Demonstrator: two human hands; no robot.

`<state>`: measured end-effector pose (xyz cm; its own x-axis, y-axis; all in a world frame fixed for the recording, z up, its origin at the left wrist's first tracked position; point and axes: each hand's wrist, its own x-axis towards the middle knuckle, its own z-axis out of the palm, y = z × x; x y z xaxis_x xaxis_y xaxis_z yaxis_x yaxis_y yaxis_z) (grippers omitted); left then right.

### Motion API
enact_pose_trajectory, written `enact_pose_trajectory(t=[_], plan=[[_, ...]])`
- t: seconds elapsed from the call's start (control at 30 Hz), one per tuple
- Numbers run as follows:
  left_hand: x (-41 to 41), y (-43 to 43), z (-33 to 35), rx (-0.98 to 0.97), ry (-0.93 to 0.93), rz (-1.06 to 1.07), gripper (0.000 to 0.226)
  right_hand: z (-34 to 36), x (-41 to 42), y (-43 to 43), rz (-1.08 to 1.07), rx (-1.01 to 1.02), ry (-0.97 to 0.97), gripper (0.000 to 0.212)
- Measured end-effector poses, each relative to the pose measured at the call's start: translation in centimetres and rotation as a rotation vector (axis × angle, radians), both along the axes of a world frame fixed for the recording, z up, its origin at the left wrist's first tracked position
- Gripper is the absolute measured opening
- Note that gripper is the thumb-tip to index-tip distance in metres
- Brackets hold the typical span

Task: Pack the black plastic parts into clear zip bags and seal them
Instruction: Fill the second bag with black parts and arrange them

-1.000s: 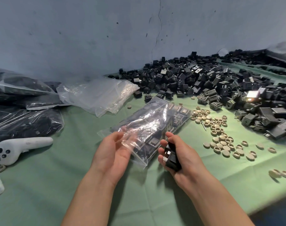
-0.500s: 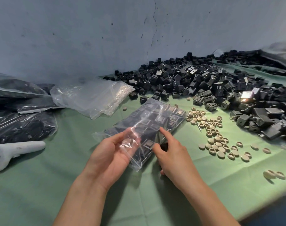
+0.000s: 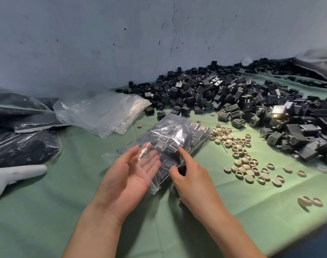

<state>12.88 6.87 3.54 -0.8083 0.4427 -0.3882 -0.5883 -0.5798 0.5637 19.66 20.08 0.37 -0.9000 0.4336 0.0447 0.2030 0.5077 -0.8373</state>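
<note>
The clear zip bag [image 3: 177, 138], part filled with black plastic parts [image 3: 201, 129], is lying on the green cloth [image 3: 65, 192]. The left hand [image 3: 129, 175] is lying palm up under the bag's near flap, fingers straight and apart. The right hand [image 3: 192, 179] is resting its forefinger on the bag, thumb at the near edge. I cannot tell whether it is pinching the plastic. The loose pile [image 3: 224, 95] is sitting beyond the bag, beige caps [image 3: 240, 157] just right of it, and empty clear bags [image 3: 101, 112] to its left.
</note>
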Motion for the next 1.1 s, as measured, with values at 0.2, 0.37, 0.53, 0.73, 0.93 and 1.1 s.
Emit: enact_pose_trajectory(t=[0.2, 0.37, 0.53, 0.73, 0.93, 1.1], plan=[[0.1, 0.1, 0.0, -0.066, 0.045, 0.000, 0.036, 0.1, -0.1, 0.3, 0.035, -0.002, -0.013, 0.057], [-0.3, 0.3, -0.6, -0.063, 0.072, -0.005, 0.022, 0.1, -0.1, 0.4, 0.050, -0.019, -0.017, 0.057], [-0.3, 0.6, -0.3, -0.038, 0.056, -0.021, 0.014, 0.1, -0.1, 0.5, 0.057, -0.014, -0.018, 0.056], [-0.6, 0.8, -0.4, -0.014, 0.015, -0.060, 0.016, 0.1, -0.3, 0.6, 0.059, -0.010, -0.031, 0.058], [-0.5, 0.9, 0.0, -0.011, 0.026, -0.058, 0.006, 0.1, -0.3, 0.6, 0.071, -0.013, -0.033, 0.059], [-0.1, 0.5, -0.1, -0.034, 0.056, 0.026, 0.007, 0.2, -0.5, 0.6, 0.029, -0.192, -0.001, 0.045]])
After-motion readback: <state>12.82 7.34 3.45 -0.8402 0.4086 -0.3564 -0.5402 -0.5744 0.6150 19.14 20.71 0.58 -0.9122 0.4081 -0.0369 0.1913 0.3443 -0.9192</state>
